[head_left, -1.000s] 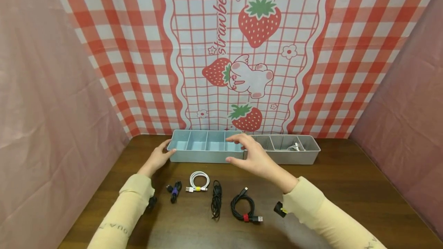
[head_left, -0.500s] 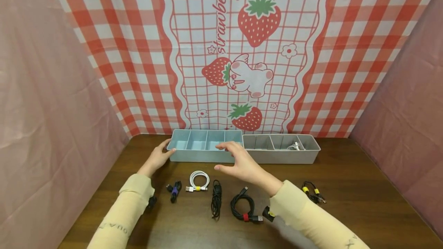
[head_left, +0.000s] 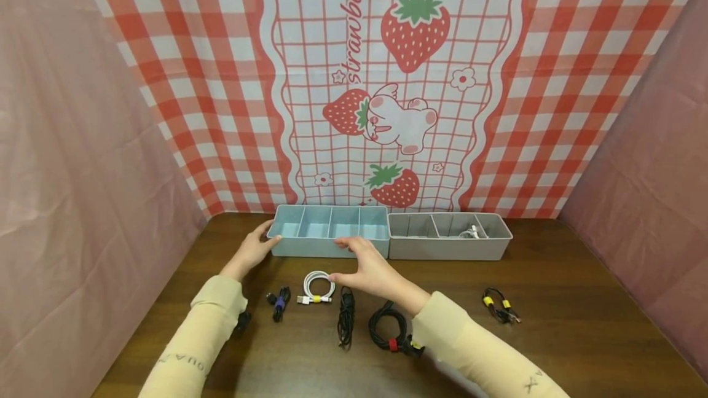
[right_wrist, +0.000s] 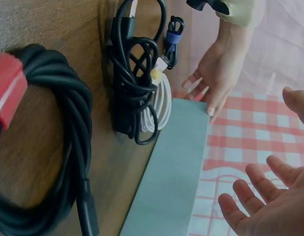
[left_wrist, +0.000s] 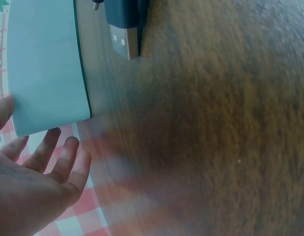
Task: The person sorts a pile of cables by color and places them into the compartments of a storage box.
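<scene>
Right grip [head_left: 375, 272] is released, centre frame; left grip [head_left: 252, 253] rests relaxed against blue box [head_left: 310, 248]. A low sweep could snag central black cable [head_left: 346, 319].

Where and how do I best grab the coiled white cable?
I'd pinch its yellow tie, coming from above with the right hand: the white cable lies flat, and the tie gathers the strands at its near side.

There is one blue box [head_left: 318, 247] with four compartments [head_left: 315, 228], and one grey box [head_left: 442, 251], its white wires [head_left: 470, 234] too small to count. The table [head_left: 564, 336] carries four black bundles [head_left: 346, 318] and one white bundle [head_left: 318, 274]. There is one left hand [head_left: 253, 252], one right hand [head_left: 373, 267].
</scene>
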### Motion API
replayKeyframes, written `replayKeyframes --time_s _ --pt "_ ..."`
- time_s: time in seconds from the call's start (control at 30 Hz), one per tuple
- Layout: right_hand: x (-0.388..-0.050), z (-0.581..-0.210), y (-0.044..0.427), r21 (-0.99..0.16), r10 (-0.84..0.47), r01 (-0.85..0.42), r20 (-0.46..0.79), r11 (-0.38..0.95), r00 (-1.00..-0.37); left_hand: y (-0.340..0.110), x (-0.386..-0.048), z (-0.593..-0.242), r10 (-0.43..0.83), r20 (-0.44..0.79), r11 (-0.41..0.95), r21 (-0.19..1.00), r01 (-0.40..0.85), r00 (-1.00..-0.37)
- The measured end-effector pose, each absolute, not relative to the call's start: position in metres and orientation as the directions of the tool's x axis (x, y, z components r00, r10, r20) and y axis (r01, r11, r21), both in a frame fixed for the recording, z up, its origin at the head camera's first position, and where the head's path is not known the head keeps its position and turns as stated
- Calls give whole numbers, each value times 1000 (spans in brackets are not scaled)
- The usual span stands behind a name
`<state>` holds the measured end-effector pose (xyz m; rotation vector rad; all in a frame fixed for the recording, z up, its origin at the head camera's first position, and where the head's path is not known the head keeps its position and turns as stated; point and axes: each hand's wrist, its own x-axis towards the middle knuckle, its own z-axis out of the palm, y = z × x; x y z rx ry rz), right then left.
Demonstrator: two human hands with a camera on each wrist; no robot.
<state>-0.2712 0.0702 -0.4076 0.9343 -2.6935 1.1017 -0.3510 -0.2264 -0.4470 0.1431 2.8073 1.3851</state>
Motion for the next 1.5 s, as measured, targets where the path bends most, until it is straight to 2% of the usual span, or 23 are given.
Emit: replayKeyframes --time_s 0.23,0.37,0.67,1.5 --pt "-275 -419 61 -625 -480 -493 207 606 -852 -227 -351 -447 85 40 620 780 84 -996" --pt "-278 -426 56 -594 -484 -477 162 648 -860 -227 -352 -448 89 36 619 781 84 -995" --pt "-281 -435 49 -444 -517 -493 76 748 -853 -227 -352 -448 86 40 620 780 85 -995" --pt "-296 -467 43 -275 -587 -568 14 776 -809 -227 -352 -449 84 46 622 778 88 -995"
